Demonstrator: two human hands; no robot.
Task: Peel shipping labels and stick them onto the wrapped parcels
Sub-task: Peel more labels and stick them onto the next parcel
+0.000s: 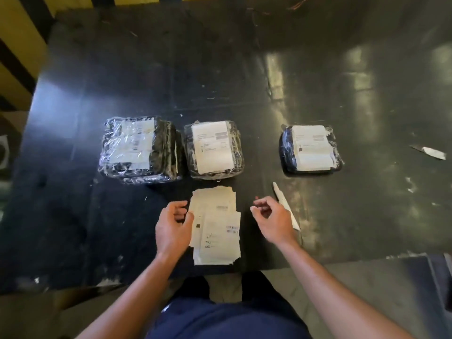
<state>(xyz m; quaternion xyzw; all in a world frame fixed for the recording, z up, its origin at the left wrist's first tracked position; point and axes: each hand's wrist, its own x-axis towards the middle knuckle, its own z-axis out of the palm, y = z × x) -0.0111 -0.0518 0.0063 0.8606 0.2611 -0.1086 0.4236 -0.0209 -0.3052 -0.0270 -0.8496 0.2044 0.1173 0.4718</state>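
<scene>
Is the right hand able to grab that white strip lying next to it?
Probably yes. The right hand hovers empty beside the white strip on the black table, with nothing between them.

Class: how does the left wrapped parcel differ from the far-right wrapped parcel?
The left plastic-wrapped dark parcel looks bigger than the right plastic-wrapped dark parcel. The left one's white paper shows glare-streaked under film; the right one's reads clearer. The left touches the middle parcel; the right sits apart. Both lie flat.

Labels (pixel 215 226): loose white stack, printed with barcodes, flat at 6 o'clock. Parcels, dark, clear-wrapped, each showing a white label, in a row just beyond the stack: left parcel (pixel 139 149) at 10 o'clock touching middle parcel (pixel 213 150); right parcel (pixel 310 148) apart at 2 o'clock.
</scene>
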